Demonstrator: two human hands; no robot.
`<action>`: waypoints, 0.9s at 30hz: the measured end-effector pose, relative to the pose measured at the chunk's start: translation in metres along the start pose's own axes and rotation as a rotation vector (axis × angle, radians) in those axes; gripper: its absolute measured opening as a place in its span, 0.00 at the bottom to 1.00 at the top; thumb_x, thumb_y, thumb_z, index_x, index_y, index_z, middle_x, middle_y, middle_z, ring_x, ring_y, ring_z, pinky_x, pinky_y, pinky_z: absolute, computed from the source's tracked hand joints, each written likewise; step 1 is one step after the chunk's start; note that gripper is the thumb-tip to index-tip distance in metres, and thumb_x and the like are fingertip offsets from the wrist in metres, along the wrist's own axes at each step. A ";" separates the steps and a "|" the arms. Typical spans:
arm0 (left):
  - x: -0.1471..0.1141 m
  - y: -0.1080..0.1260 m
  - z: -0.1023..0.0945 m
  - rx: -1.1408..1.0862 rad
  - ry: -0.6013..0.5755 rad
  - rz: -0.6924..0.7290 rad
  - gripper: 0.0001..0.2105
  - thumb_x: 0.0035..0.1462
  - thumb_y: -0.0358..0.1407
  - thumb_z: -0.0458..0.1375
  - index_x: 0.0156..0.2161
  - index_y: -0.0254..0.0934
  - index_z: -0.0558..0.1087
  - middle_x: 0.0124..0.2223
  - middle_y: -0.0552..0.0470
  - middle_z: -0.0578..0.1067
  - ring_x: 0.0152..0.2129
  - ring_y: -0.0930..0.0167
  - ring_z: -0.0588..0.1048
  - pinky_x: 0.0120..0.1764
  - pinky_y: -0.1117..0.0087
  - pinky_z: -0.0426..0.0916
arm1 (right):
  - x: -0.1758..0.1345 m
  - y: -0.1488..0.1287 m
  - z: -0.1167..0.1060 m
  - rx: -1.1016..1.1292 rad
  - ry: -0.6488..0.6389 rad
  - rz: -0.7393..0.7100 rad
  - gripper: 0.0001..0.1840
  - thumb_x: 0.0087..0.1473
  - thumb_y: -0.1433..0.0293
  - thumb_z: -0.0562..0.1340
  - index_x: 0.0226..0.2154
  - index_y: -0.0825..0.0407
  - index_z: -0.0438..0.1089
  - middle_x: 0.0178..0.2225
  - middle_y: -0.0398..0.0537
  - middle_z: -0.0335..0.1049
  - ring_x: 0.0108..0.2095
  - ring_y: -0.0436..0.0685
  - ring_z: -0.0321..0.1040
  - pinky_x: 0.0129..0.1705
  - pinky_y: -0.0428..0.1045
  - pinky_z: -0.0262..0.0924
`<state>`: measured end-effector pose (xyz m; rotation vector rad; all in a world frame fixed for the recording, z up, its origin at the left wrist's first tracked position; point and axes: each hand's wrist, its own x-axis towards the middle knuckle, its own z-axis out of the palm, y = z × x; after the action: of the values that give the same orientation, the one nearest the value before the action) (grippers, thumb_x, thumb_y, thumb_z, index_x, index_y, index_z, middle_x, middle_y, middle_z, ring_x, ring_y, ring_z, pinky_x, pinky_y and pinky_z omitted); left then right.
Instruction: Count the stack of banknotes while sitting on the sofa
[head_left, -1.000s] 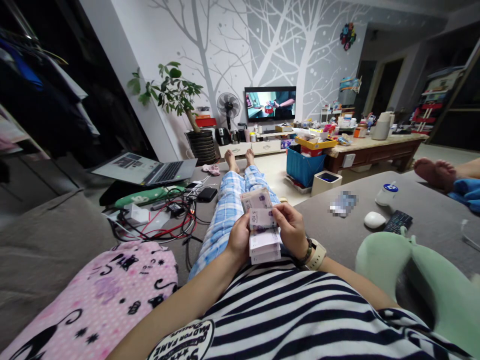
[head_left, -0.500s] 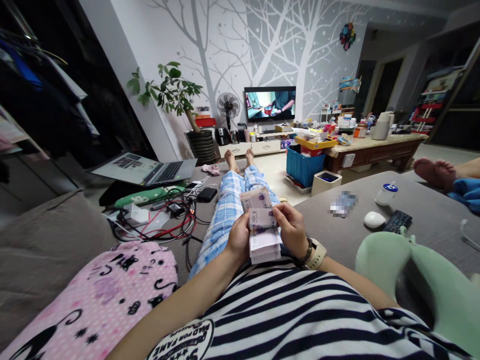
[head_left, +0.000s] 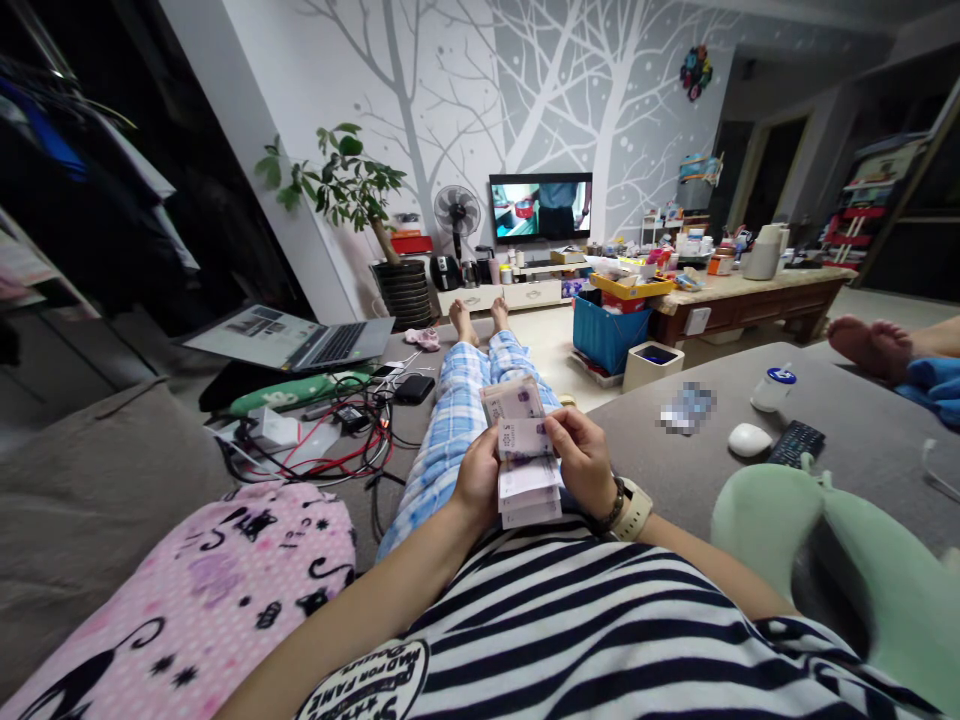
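Observation:
A stack of banknotes point(head_left: 529, 480) with purple print lies folded over between my hands, above my lap. My left hand point(head_left: 478, 472) grips the stack along its left side, with its thumb on top and the other fingers hidden underneath. At the right edge of the uppermost note, my right hand point(head_left: 581, 462) pinches with thumb and forefinger. One part of the stack points away toward my knees, and several note ends hang toward my striped shirt point(head_left: 570, 610). Blue checked trousers point(head_left: 457, 410) cover my outstretched legs.
Left of my legs lie tangled cables point(head_left: 352, 440), a black power bank point(head_left: 414, 389) and a laptop point(head_left: 300, 340). On the right are a white mouse point(head_left: 748, 440), a lidded jar point(head_left: 772, 390), a green neck pillow point(head_left: 765, 510) and another person's feet point(head_left: 870, 348).
My hands and the banknotes stay almost in place, with only a very slight shift at the right fingers. The picture on the television has changed.

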<state>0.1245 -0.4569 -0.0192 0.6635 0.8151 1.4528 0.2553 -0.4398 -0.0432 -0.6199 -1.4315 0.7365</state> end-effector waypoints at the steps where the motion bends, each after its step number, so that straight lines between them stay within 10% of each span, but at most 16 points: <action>1: 0.000 0.000 0.000 0.003 0.002 0.003 0.09 0.54 0.32 0.60 0.38 0.30 0.78 0.36 0.44 0.83 0.38 0.58 0.81 0.43 0.59 0.76 | 0.000 0.000 0.000 -0.002 0.000 0.000 0.15 0.62 0.59 0.59 0.27 0.50 0.67 0.22 0.39 0.59 0.24 0.50 0.55 0.28 0.47 0.50; 27: 0.000 -0.004 -0.005 0.005 -0.013 0.005 0.15 0.54 0.41 0.65 0.41 0.31 0.78 0.34 0.45 0.83 0.37 0.57 0.81 0.41 0.60 0.76 | -0.002 -0.003 0.000 -0.041 -0.016 -0.004 0.17 0.63 0.59 0.58 0.26 0.50 0.66 0.22 0.39 0.57 0.24 0.51 0.53 0.28 0.48 0.50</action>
<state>0.1226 -0.4576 -0.0250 0.6783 0.8080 1.4499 0.2554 -0.4428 -0.0420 -0.6443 -1.4656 0.7116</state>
